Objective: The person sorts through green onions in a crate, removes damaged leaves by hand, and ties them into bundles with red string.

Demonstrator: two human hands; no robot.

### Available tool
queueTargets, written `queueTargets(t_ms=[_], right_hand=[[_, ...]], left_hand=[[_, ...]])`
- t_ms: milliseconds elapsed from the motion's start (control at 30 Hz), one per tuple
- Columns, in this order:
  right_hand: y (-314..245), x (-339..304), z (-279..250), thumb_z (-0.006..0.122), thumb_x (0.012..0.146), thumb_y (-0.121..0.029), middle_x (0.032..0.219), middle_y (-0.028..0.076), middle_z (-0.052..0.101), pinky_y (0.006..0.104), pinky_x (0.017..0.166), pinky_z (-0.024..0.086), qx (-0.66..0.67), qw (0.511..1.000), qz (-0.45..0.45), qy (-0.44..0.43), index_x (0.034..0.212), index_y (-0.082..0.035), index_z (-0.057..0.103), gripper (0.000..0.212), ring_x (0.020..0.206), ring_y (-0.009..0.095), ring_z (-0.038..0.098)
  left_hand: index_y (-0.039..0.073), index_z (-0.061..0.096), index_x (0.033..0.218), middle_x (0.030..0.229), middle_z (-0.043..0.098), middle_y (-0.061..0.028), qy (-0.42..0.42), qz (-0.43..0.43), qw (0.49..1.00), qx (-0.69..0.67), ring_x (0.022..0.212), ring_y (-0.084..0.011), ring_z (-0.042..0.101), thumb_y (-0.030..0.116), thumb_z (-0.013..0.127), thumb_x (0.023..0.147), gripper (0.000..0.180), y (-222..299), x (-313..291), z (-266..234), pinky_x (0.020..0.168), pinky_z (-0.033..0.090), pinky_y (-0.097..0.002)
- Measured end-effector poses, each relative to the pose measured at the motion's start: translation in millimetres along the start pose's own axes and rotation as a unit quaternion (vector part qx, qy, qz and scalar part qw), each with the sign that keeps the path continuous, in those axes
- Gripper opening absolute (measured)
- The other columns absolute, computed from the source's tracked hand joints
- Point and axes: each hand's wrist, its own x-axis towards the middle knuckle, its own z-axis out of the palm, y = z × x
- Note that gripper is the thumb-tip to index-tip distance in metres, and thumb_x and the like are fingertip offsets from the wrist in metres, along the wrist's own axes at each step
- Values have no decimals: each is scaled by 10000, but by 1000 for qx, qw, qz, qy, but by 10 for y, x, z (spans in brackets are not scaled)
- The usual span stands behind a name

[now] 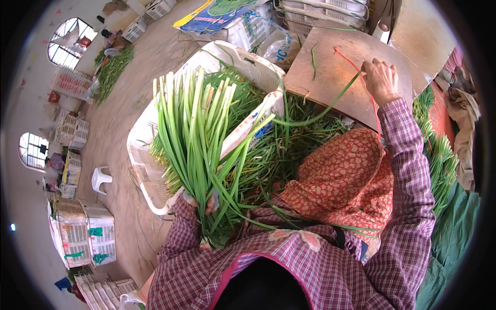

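My left hand (204, 200) is closed around the base of a thick bunch of long green stalks (194, 134), which fan upward over a white plastic crate (150, 170). My right hand (381, 80) reaches out to a brown wooden board (330, 67) and pinches a thin red tie string (371, 101) that trails down along my plaid sleeve. A single green stalk (330, 106) curves from the bunch toward that hand. A red patterned cloth (346, 175) covers my lap.
Loose green stalks fill the crate and lie heaped at the right (439, 155). Printed sacks (227, 15) and stacked crates (85, 232) stand around. A small white stool (101, 178) sits on the concrete floor; people sit far left by arched windows.
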Motion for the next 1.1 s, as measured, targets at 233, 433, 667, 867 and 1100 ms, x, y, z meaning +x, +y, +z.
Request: queueTargets(t_ms=[233,433,667,867,1100], right_hand=[[-1223,-472,-1074,670,737,-167,945,28,584,371,819,420,390,851,-265,232,877,-108,634,156,897,197,545],[-1674,-626,-1156,721,695,-236,1070,43,554,443,941,345,457,838,-216,204,801,-93,642,194,1081,245,465],[-1749,-649,-1008,733,677,-263,1133,63,530,429,938,332,556,801,-184,126,830,-91,638,249,1106,277,438],[-1804,-661,-993,719,698,-258,1171,82,510,420,935,335,595,779,-157,121,849,-96,638,236,1112,303,426],[-1854,-665,-936,705,705,-235,1194,87,502,430,916,355,613,766,-179,66,816,-110,637,180,1070,315,436]], left_hand=[[6,421,1263,905,568,-157,41,-17,999,14,600,-198,566,224,556,883,458,-34,66,65,494,450,-334],[11,400,1281,838,565,-150,51,-39,998,20,555,-201,548,243,558,880,490,-54,237,83,469,435,-333],[16,376,1302,759,561,-141,77,-50,995,23,502,-206,528,265,561,876,526,-49,233,79,439,417,-332],[20,356,1320,692,557,-133,95,-58,993,29,457,-210,510,284,562,873,558,-39,243,83,414,402,-331],[25,332,1341,613,553,-124,154,-76,985,29,405,-214,489,306,565,870,596,-57,207,85,384,384,-331]])
